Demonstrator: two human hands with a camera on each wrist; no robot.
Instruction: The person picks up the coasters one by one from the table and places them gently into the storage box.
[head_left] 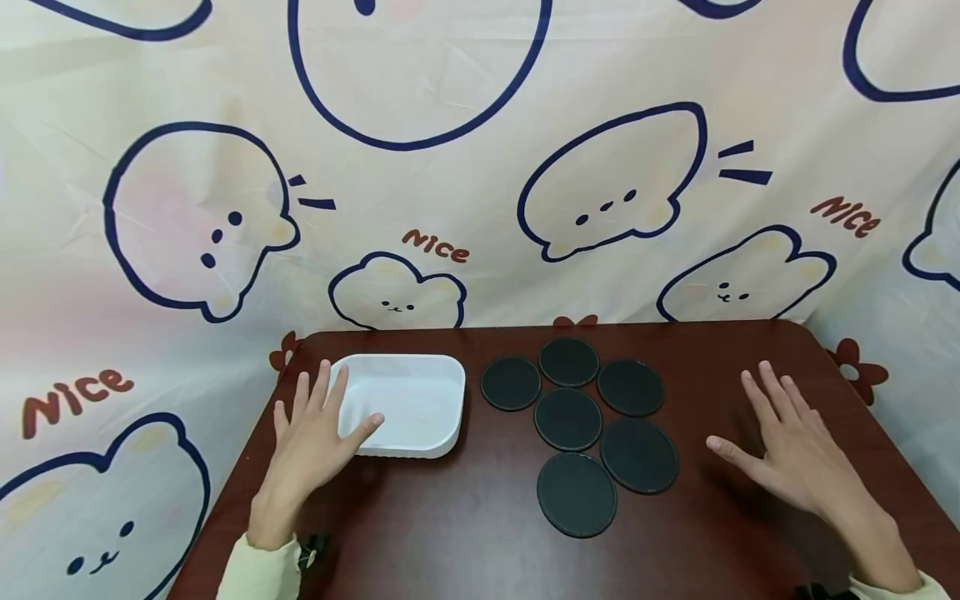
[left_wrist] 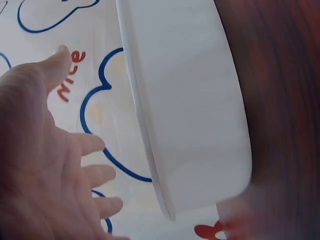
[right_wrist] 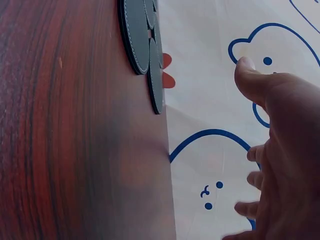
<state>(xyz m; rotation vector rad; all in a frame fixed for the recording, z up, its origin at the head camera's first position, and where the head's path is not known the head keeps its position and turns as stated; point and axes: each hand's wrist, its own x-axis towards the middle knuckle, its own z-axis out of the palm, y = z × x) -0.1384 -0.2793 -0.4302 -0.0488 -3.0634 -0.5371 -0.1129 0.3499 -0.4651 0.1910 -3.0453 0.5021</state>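
Note:
My left hand (head_left: 311,437) hovers at the left side of a white plastic tray (head_left: 405,447), its fingers spread and nothing in them. In the left wrist view the tray's side wall (left_wrist: 187,105) stands apart from the left hand (left_wrist: 45,155). Several round black coasters (head_left: 577,494) with stitched edges lie flat in a cluster right of the tray. To the right of them my right hand (head_left: 802,458) is held above the table with its fingers apart, holding nothing. The right wrist view shows the right hand (right_wrist: 285,150) and the edges of some coasters (right_wrist: 156,80).
Everything stands on a dark brown wooden table (head_left: 450,533) with rounded back corners. Behind and around it hangs a pale curtain (head_left: 480,192) printed with blue-outlined cartoon animals. A dark band (head_left: 311,550) is on the left wrist, by the pale sleeve (head_left: 258,571).

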